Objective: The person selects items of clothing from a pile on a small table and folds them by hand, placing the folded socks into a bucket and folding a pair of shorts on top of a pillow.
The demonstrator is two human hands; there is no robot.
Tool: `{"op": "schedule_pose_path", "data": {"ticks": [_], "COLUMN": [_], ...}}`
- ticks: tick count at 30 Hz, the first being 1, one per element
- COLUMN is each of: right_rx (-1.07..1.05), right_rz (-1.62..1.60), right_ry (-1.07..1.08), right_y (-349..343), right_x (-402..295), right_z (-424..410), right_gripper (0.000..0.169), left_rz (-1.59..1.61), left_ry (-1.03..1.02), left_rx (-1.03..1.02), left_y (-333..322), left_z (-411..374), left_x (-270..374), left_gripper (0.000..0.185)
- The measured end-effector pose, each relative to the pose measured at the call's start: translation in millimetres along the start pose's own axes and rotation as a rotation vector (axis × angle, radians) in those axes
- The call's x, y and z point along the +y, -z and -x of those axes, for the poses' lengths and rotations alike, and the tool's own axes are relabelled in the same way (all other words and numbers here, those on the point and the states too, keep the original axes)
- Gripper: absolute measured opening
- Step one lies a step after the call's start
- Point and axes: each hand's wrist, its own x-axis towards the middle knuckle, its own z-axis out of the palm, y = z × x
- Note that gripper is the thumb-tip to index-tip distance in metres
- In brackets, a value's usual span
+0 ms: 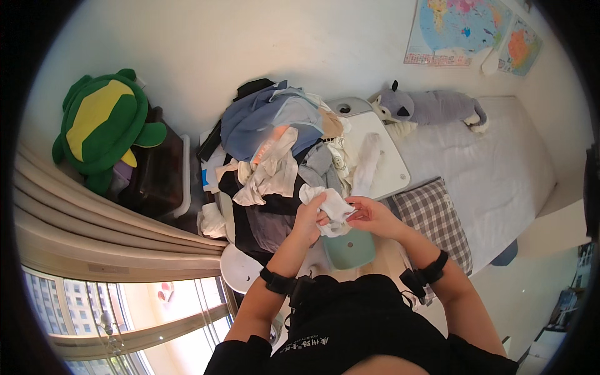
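Note:
A crumpled white cloth garment (333,206) is held up between my two hands. My left hand (310,218) grips its left side, fingers curled around the fabric. At its right edge, my right hand (372,216) pinches the cloth between thumb and fingers. Beyond my hands a heap of clothes covers much of a white table (393,164), with a blue garment (248,122) on top and a cream cloth (269,176) with an orange patch near it. A grey garment (319,166) lies in the heap, and a white sock-like cloth (367,164) lies flat on the table to its right.
A green stool (349,248) stands below my hands. To the right are a checked pillow (433,215) and a plush husky (431,108) on a bed (497,154). At left, a plush turtle (103,126) sits by a dark storage box (159,173), near a curtain (117,225).

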Motion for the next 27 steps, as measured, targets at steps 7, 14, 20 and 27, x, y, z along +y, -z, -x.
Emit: {"op": "schedule_pose_path", "data": {"ticks": [7,14,20,27], "right_rx": [0.297,0.245,0.366,0.563], "right_rz": [0.144,0.230,-0.612,0.686], "right_ry": [0.053,-0.022,-0.099,0.029], "right_y": [1.3,-7.9,-22.1,-24.1], "right_x": [1.4,11.6,4.5,29.6], "right_z": [-12.4,-19.7,-19.7,-40.4], "right_gripper": [0.016,0.020,0.018,0.031], "left_rz": [-0.449,-0.960,-0.920,-0.541], "left_ry": [0.017,-0.554,-0.493,-0.334], "left_rx": [0.052,-0.010,0.084,0.137], "left_y": [8.0,7.0,35.9,21.3], "left_z": [4.5,15.6,-7.5,-11.4], "left_x": [-7.0,-21.5,-24.0,-35.6], "left_gripper": [0.023,0.035,0.031,0.035]}}
